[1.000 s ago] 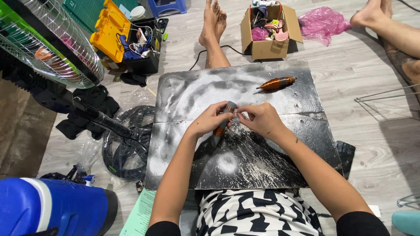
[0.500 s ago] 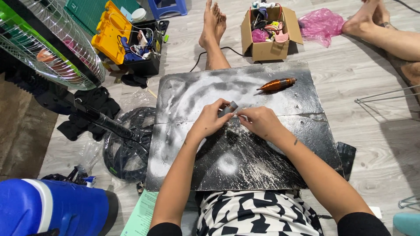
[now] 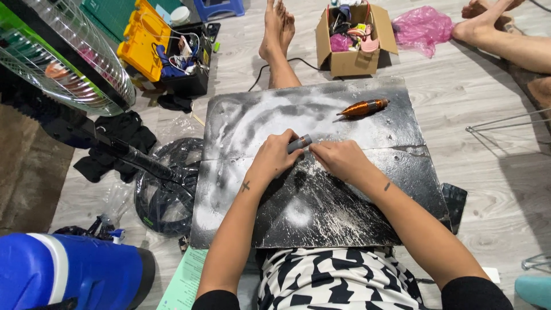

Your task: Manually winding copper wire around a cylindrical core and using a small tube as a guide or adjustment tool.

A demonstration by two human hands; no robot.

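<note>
both hands pinched shut on the small grey cylinder [image 3: 299,143] — left hand [image 3: 274,158], right hand [image 3: 338,159] — which might slip onto the dusty black board [image 3: 344,218].

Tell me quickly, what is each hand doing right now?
Left hand: closed around a small grey cylinder, over the dark board.
Right hand: curled at the cylinder's end; grip cannot be told.

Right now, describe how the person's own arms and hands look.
Both forearms are bare. Short black sleeves end above the elbows. The left hand has a small dark cross mark near the wrist; the right hand has a small dark mark on the forearm. No gloves, rings or watch visible.
</note>
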